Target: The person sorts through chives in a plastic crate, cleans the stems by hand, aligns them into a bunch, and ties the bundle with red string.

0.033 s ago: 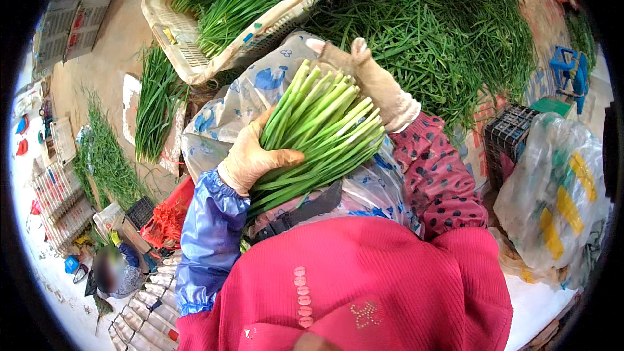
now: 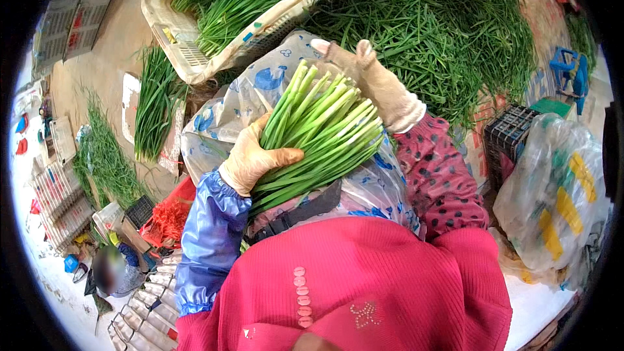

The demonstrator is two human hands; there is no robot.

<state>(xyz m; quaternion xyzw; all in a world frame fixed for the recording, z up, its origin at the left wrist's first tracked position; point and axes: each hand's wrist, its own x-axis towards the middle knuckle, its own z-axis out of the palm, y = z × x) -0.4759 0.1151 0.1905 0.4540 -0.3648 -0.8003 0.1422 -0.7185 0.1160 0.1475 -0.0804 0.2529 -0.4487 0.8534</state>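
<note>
A thick bunch of garlic chives (image 2: 325,130) lies across my lap, its pale cut stem ends pointing up and to the right. My left hand (image 2: 257,156), in a thin pale glove, is wrapped around the bunch from the left, thumb over the stems. Beside the stem ends on the far right is my right hand (image 2: 380,84), in a beige fabric glove with its fingers apart. Nothing shows in its grasp, though its palm side is partly hidden. A clear plastic apron with blue prints (image 2: 221,123) covers my lap under the bunch.
A cream plastic crate (image 2: 188,71) holding chives stands ahead. To its right spreads a large heap of loose chives (image 2: 442,39). More chives (image 2: 155,104) lie at left. A black crate (image 2: 510,130) and a plastic bag (image 2: 546,195) are at right; another person (image 2: 123,273) is far left.
My right hand has shifted very slightly to the right along the stem ends. The left hand keeps its hold on the bunch.
</note>
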